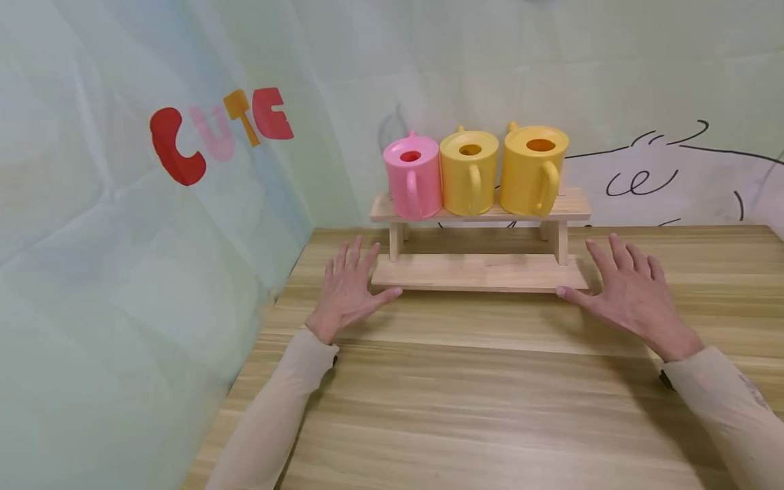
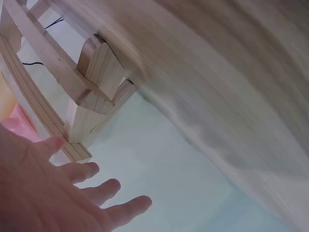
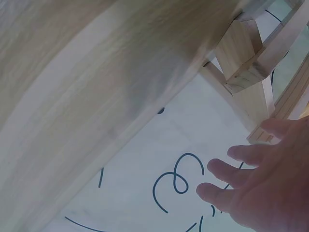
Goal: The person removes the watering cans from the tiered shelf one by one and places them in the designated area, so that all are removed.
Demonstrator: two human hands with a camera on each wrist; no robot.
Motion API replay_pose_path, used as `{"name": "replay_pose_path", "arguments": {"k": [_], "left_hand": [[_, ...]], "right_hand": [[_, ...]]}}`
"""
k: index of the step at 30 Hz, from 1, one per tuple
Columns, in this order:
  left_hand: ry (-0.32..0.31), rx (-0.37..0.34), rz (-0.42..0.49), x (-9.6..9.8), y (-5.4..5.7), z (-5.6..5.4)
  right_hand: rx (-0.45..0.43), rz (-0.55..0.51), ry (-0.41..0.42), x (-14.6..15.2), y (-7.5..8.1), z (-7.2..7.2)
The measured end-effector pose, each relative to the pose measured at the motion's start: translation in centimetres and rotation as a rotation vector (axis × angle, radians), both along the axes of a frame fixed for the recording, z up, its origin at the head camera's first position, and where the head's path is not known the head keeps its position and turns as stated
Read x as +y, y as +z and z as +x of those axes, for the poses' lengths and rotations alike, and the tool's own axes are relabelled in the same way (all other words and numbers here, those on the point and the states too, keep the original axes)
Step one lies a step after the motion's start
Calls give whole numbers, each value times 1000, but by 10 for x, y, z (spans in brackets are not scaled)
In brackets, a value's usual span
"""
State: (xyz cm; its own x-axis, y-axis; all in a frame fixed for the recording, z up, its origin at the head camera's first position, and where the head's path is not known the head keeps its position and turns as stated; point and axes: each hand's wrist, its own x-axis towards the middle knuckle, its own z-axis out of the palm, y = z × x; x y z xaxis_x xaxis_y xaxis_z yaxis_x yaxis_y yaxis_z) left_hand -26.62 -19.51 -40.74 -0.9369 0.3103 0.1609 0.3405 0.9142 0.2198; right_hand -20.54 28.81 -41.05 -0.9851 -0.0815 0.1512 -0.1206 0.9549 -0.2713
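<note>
Left hand (image 1: pixel 347 289) and right hand (image 1: pixel 637 299) spread beside pale two-tier wooden rack (image 1: pixel 478 273); uneven bump could topple pink cylindrical plastic mug (image 1: pixel 412 184), two yellow cylindrical plastic mugs (image 1: pixel 469 180).

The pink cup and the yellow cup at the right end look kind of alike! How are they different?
The pink cup is pink with red showing inside, while the right-end yellow cup is yellow with orange inside. The pink cup looks smaller; the right-end yellow cup looks bigger. The pink cup stands at the row's left end, the right-end yellow cup opposite.

Both have a round hole on top and stand on the wooden stand's upper shelf.
</note>
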Motion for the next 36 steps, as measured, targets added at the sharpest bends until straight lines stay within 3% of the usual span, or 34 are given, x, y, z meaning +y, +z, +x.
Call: {"name": "replay_pose_path", "arguments": {"k": [5, 13, 19, 28, 36], "left_hand": [[10, -27, 81, 1, 2, -1], [47, -168, 349, 1, 3, -4], [94, -286, 487, 4, 4, -8], [135, -519, 717, 15, 5, -17], [140, -634, 830, 19, 4, -21]], "right_hand": [[36, -60, -20, -1, 3, -2], [174, -244, -52, -15, 24, -2], [244, -432, -56, -30, 44, -2], [273, -606, -47, -60, 79, -27], [230, -706, -60, -80, 93, -50]]}}
